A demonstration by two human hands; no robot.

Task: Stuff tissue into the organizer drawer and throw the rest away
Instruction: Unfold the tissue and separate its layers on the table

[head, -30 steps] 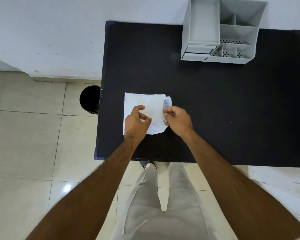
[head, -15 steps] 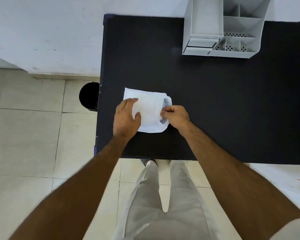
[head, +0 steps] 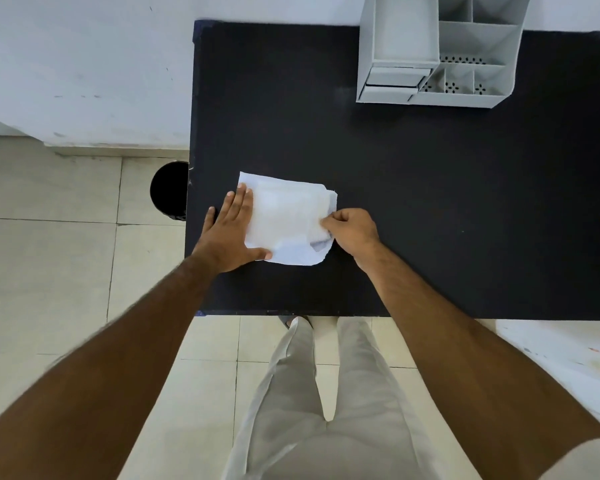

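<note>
A white tissue (head: 284, 220) lies flat on the black table (head: 430, 202), near its front left corner. My left hand (head: 231, 233) rests flat with fingers spread on the tissue's left edge, pressing it down. My right hand (head: 350, 230) pinches the tissue's right edge, where a fold is turned up. The grey organizer (head: 440, 53) stands at the table's far edge, right of centre, with its small drawers (head: 394, 83) closed on the lower left side.
A black round bin (head: 169, 190) stands on the tiled floor beside the table's left edge. A white wall runs behind the table. My legs in light trousers (head: 326, 410) are at the table's front edge.
My left hand has slid from the tissue's middle to its left edge and flattened out. My right hand has kept its pinch on the right edge.
</note>
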